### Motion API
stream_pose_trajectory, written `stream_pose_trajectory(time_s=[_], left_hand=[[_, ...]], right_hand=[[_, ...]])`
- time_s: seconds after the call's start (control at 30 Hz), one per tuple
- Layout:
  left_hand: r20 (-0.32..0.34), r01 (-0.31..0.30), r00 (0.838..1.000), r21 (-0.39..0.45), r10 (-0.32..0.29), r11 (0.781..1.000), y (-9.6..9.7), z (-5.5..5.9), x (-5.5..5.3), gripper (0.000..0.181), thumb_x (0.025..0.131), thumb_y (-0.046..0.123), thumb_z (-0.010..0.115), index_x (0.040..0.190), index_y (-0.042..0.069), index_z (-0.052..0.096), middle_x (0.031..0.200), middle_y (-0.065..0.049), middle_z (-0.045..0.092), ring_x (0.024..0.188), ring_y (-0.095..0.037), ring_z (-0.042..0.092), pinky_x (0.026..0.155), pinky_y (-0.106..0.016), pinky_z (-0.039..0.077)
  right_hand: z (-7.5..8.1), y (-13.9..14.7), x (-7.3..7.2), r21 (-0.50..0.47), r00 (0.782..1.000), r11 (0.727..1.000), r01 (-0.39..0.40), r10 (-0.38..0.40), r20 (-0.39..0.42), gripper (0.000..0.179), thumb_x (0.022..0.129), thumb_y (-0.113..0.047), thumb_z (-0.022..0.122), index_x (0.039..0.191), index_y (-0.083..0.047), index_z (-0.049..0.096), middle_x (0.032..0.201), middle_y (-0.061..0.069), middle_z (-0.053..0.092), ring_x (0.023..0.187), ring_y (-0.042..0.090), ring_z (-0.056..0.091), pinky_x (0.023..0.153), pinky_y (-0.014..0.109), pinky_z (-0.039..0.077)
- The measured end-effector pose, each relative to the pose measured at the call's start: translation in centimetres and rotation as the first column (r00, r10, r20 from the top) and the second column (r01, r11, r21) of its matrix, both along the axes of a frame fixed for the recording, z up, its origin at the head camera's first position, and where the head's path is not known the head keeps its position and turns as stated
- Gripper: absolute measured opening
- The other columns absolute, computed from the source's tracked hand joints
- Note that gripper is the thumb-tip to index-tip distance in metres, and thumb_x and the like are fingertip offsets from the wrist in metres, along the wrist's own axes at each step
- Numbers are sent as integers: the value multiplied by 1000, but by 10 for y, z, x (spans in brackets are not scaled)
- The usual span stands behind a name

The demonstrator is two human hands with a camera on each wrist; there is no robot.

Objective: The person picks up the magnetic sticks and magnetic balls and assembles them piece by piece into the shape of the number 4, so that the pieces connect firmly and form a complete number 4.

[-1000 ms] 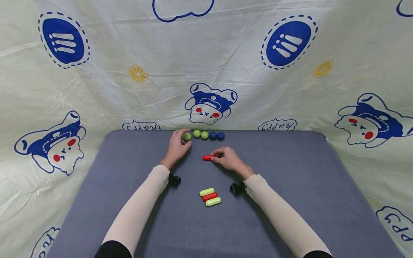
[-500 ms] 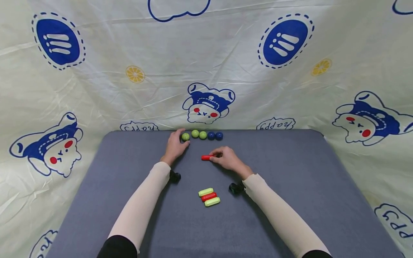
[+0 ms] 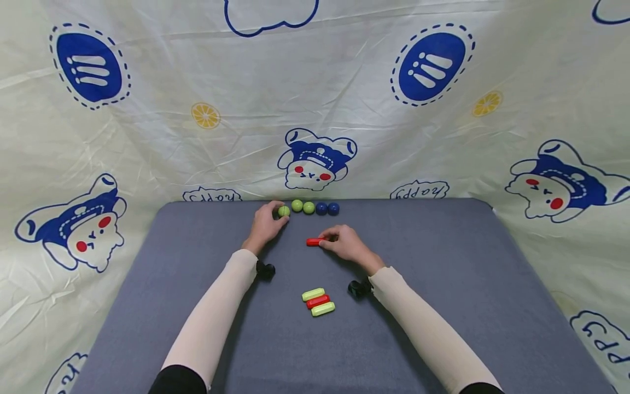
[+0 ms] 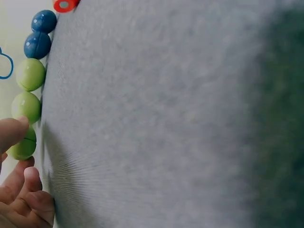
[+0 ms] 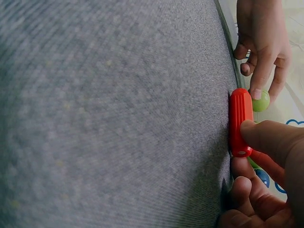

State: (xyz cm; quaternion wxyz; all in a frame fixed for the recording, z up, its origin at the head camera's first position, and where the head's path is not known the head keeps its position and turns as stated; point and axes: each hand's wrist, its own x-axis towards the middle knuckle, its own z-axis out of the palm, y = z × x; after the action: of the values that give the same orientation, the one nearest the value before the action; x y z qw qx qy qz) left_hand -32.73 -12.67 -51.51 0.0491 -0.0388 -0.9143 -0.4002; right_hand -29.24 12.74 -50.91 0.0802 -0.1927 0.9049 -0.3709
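My left hand (image 3: 264,225) pinches a light green ball (image 3: 284,211) at the left end of a row of balls near the table's far edge. In the left wrist view, the thumb lies on one side of that green ball (image 4: 24,148) and a fingertip on the other. Nearer to me, my right hand (image 3: 348,243) grips the right end of a red ribbed bar (image 3: 313,242). In the right wrist view the red bar (image 5: 241,118) shows long grooves, with the thumb over it and a finger at its lower end.
Two more green balls (image 3: 302,207) and two dark blue balls (image 3: 327,208) continue the row to the right. Closer in, two yellow-green bars (image 3: 322,309) flank a red bar (image 3: 318,301) on the grey table (image 3: 418,241). A patterned curtain (image 3: 344,82) hangs behind.
My left fingers have drawn in around the green ball, and the ball sits slightly closer to its neighbour. The right hand keeps hold of the red bar in about the same place.
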Motion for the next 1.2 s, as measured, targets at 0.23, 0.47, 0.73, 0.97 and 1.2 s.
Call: stream_pose_trajectory(time_s=[0.23,0.47,0.73,0.97,1.2], left_hand=[[-24,22,999,43,-21,999,0,4,13,42,96,18,73,135,6,63,132,-18,65,112,-33,62,98,-46,48],[-45,34,999,90,-30,995,0,6,30,39,95,17,75,133,8,66,125,-18,67,72,-19,53,69,-30,43],[-21,49,999,134,-47,990,1,12,50,40,95,17,75,134,10,66,127,-17,67,67,-16,51,64,-30,42],[29,49,998,135,-53,990,7,6,70,41,94,17,77,133,10,67,126,-16,68,66,-14,55,63,-28,46],[58,72,995,86,-77,994,14,2,79,39,93,18,79,130,11,69,124,-13,70,69,-13,58,67,-29,49]], right_hand=[[-1,0,1,9,1000,1000,9,-9,-1,19,96,-19,74,109,-7,79,101,9,71,86,18,58,76,30,46],[0,-1,2,11,1000,1000,11,-11,4,19,96,-20,74,110,-7,79,102,9,72,88,19,59,78,32,46],[0,-1,1,5,1000,1000,12,-12,-4,18,95,-19,75,108,-8,79,100,8,72,85,17,58,75,29,46],[-1,-1,1,13,1000,1000,7,-7,4,19,95,-20,75,109,-8,79,100,7,71,85,17,57,75,29,45],[-1,0,-1,8,1000,1000,-13,13,-16,18,96,-18,74,108,-5,78,97,9,71,82,17,56,73,29,44]])
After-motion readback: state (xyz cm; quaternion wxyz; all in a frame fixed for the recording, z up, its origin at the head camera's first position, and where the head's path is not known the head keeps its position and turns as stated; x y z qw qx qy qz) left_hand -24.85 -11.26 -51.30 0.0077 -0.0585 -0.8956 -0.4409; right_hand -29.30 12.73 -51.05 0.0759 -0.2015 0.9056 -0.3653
